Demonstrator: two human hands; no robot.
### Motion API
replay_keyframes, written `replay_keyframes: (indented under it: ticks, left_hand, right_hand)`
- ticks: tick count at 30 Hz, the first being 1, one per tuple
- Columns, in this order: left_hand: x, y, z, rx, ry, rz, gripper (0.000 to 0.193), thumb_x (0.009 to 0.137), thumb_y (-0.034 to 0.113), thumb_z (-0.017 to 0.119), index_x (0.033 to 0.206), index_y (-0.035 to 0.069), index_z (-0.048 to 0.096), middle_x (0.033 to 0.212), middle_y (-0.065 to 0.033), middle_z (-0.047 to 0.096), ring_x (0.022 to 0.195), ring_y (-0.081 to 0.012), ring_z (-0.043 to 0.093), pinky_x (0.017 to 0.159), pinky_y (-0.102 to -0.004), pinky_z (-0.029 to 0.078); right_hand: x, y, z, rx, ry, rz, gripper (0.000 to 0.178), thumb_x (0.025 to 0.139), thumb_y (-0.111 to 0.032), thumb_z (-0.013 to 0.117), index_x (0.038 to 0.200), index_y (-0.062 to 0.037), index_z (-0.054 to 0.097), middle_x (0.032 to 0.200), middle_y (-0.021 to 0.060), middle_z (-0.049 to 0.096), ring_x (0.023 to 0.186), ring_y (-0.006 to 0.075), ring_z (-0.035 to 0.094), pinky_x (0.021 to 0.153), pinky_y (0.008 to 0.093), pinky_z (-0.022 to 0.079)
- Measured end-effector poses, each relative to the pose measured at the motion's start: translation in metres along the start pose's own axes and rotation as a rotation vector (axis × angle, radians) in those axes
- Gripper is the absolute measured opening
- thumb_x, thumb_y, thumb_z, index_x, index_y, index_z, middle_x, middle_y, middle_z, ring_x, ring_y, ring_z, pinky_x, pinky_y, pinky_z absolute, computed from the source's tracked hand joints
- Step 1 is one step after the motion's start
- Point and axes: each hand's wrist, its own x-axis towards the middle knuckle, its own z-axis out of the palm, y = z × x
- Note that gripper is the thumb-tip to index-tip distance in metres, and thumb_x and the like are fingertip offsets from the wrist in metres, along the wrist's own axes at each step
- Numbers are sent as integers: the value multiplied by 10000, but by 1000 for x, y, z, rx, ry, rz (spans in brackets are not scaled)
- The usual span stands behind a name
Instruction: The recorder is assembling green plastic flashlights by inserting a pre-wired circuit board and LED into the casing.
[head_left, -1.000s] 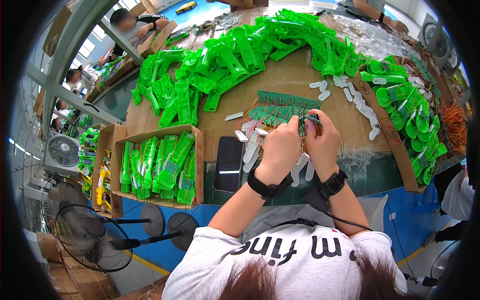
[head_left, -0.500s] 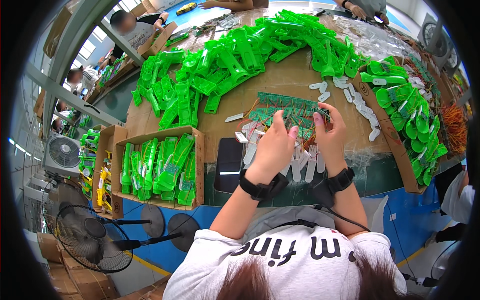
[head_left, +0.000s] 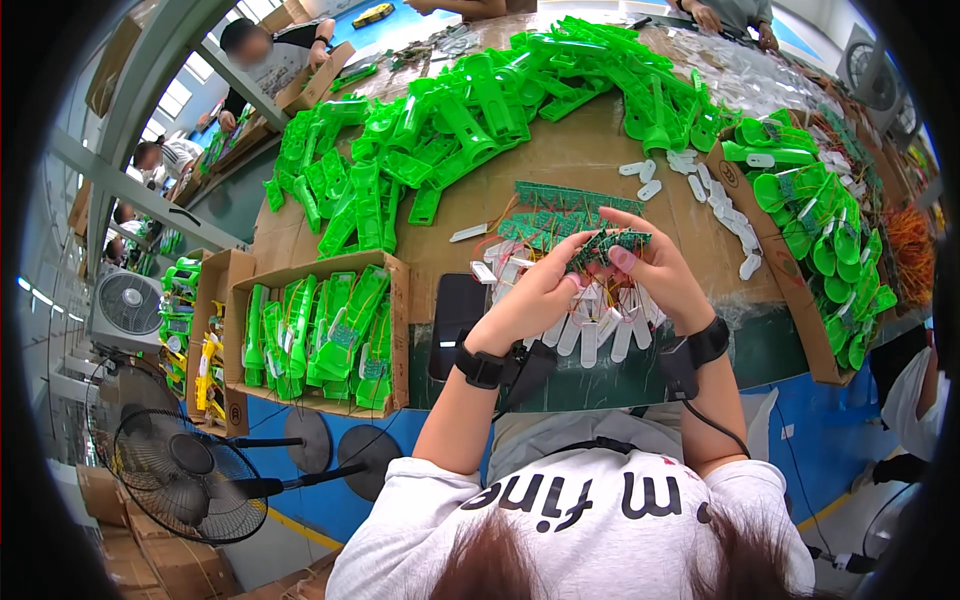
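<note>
A strip of green circuit boards (head_left: 622,241) is gripped between both my hands over the cardboard work surface. My left hand (head_left: 540,294) has thumb and fingers closed on its left end. On the other end, my right hand (head_left: 668,280) presses with its thumb, and the index finger lies along the far side. Thin red wires run from the boards toward several white plastic tabs (head_left: 590,340) fanned out below my hands. More strips of green circuit boards (head_left: 560,196) lie flat just beyond. My palms hide part of the wiring.
Green plastic housings (head_left: 460,120) are heaped across the far side. A cardboard box (head_left: 400,330) of wired green housings stands left, near a dark phone (head_left: 452,325). Loose white pieces (head_left: 725,215) lie right, before another housing-filled carton (head_left: 800,310). Other people work beyond.
Both hands have drawn closer together and now hold the circuit board strip raised and tilted between them. The white tabs have shifted slightly with it.
</note>
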Motion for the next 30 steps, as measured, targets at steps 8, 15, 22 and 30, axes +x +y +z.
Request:
replay_keyframes:
  ticks: [8,15,22,30]
  left_hand:
    - [3,-9,13,527,393,65,374,895,135,462,1229,-30,430,1132,-230,529,988,-329,555,836,-356,440]
    - [9,-1,20,742,495,98,232,855,172,524,1008,3,571,798,-203,617,737,-349,602,642,-391,477]
    - [9,-5,28,781,571,68,219,843,167,527,977,4,582,779,-202,620,695,-355,605,609,-406,477]
    - [5,3,23,806,614,34,261,865,177,497,1065,15,547,763,-187,621,688,-343,609,602,-407,471]
  right_hand:
    - [6,8,3,-266,105,-82,235,832,-24,586,1055,-1,517,980,31,550,802,57,553,657,203,479]
    - [7,22,12,-378,351,-88,217,808,-59,617,1004,-1,544,770,25,581,688,73,560,582,218,452]
    - [5,18,35,-785,564,-177,209,785,-83,612,960,9,546,726,165,606,598,226,591,554,310,452]
    - [6,26,32,-883,640,-239,227,815,-119,612,971,29,539,738,148,622,637,230,600,596,322,469]
